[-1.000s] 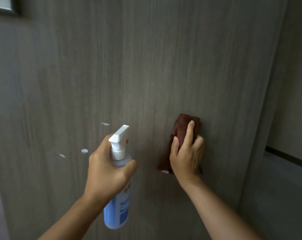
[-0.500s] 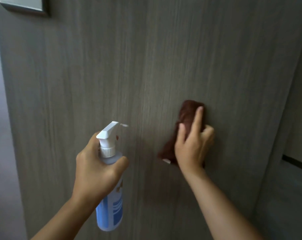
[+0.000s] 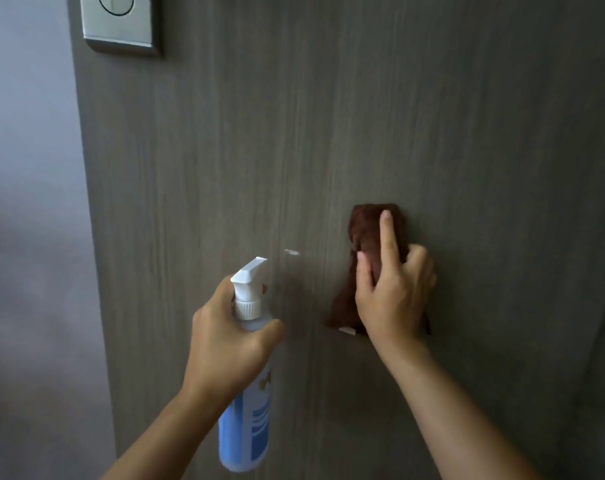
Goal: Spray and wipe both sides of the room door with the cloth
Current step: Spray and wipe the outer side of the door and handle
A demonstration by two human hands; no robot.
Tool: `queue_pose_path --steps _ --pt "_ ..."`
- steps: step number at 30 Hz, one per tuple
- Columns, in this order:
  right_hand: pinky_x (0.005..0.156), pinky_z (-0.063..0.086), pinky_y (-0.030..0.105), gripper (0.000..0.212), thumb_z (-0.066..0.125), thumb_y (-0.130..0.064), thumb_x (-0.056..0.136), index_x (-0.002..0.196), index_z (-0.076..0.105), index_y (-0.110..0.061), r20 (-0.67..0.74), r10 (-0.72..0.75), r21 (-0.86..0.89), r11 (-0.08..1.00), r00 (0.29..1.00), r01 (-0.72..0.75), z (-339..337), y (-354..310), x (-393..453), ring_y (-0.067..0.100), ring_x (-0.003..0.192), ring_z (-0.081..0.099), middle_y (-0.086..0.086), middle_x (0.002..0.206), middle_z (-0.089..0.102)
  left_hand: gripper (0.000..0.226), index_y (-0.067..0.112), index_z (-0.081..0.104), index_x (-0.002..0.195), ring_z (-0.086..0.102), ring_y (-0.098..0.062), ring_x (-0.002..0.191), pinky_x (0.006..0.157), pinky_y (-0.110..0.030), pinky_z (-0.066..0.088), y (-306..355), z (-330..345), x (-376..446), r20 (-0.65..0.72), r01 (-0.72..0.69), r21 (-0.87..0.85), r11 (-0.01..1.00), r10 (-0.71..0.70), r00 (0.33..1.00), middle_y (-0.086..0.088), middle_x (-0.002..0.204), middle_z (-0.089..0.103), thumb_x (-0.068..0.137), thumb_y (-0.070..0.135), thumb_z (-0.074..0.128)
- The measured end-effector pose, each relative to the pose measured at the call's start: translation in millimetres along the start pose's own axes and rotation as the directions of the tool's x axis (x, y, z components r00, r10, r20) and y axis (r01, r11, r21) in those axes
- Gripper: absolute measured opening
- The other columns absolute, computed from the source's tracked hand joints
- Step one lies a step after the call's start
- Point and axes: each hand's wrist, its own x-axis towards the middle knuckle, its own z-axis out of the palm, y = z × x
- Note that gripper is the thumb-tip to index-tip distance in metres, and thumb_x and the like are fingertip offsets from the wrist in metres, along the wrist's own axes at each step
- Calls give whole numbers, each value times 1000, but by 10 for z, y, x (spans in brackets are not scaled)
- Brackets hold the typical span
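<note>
At the far left a pale, bluish-grey wall [image 3: 27, 202] runs down the edge of the view, meeting the left edge of the door [image 3: 328, 116], a grey-brown slab with a fine vertical wood grain that fills most of the picture. High on the door near that edge sits a brushed metal plate [image 3: 119, 24] with a round fitting in it, cut off by the top of the frame. Lower and toward the middle, the left hand [image 3: 231, 344] comes up from the bottom on a bare forearm and grips the neck of the spray bottle [image 3: 245, 420], fingers and thumb curled round it just under the white collar. The bottle has a clear upper body, a blue and white label lower down, and a white trigger head whose nozzle points up and right at the door, close to it but not touching. Just beyond the nozzle a small white fleck of spray [image 3: 292, 252] shows on the wood. Further right, the right hand [image 3: 392, 296] presses the cloth [image 3: 366, 237], a dark reddish-brown folded piece, flat against the door; the index finger lies straight up over it, while the other fingers and the thumb curl round its sides. A small white tag sticks out at the cloth's lower left corner. To the far right the door surface falls into darker shade.
</note>
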Motion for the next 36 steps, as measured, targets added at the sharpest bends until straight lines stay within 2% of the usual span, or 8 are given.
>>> queue_pose_path --steps 7,12,18,24,27,29,32,36 --pt "75 40 47 67 60 -43 98 159 39 -26 68 -171 4 985 983 171 44 -108 -224 36 88 49 15 102 47 31 24 64 89 65 -16 63 55 -32 54 40 -33 -32 106 -43 25 999 40 994 8 77 69 61 19 75" --pt "76 44 47 70 62 -43 97 160 35 -27 75 -190 47 981 979 187 -9 -85 -185 33 88 48 13 101 47 43 29 68 99 68 -17 65 56 -29 57 75 -4 -25 59 -45 -35 998 47 997 6 79 72 69 1 79" --pt "78 45 49 66 66 -38 93 155 46 -25 43 -162 141 978 986 155 -19 -110 -170 35 86 50 12 98 46 36 27 67 94 68 -15 67 57 -33 58 36 -36 -40 99 -59 -5 998 59 993 9 80 71 68 6 81" --pt "78 54 54 55 71 -35 92 144 59 -21 -32 -89 319 943 996 95 -35 -175 8 34 86 58 13 102 53 49 32 67 100 68 -7 66 57 -18 52 -76 -351 31 -95 -93 -41 995 88 992 15 80 71 70 -5 80" --pt "73 53 51 52 66 -37 97 146 58 -18 -50 -106 276 954 993 116 12 -275 140 34 81 56 14 100 54 48 29 68 103 67 -16 67 56 -22 54 -117 -527 82 -106 -117 -28 993 113 988 9 79 70 72 -4 81" --pt "71 51 50 53 61 -37 101 149 55 -16 -41 -163 252 953 986 168 81 -424 2 35 79 54 16 99 55 45 34 66 101 67 -16 69 57 -23 55 -160 -613 99 -110 -136 -1 991 136 985 8 82 70 72 4 82" --pt "65 45 45 48 62 -35 102 144 60 -12 -32 -440 215 874 897 436 171 -649 -496 35 72 53 14 87 56 44 39 64 100 70 -13 71 59 -23 57 -197 -656 84 -113 -151 -1 989 150 982 10 85 72 67 14 78" --pt "59 39 42 41 65 -33 101 137 67 -14 -11 -621 210 765 784 609 164 -670 -573 31 62 53 9 77 55 48 33 63 98 69 -9 72 60 -20 56 -279 -664 67 -141 -95 -12 995 92 986 17 86 71 72 -1 83"
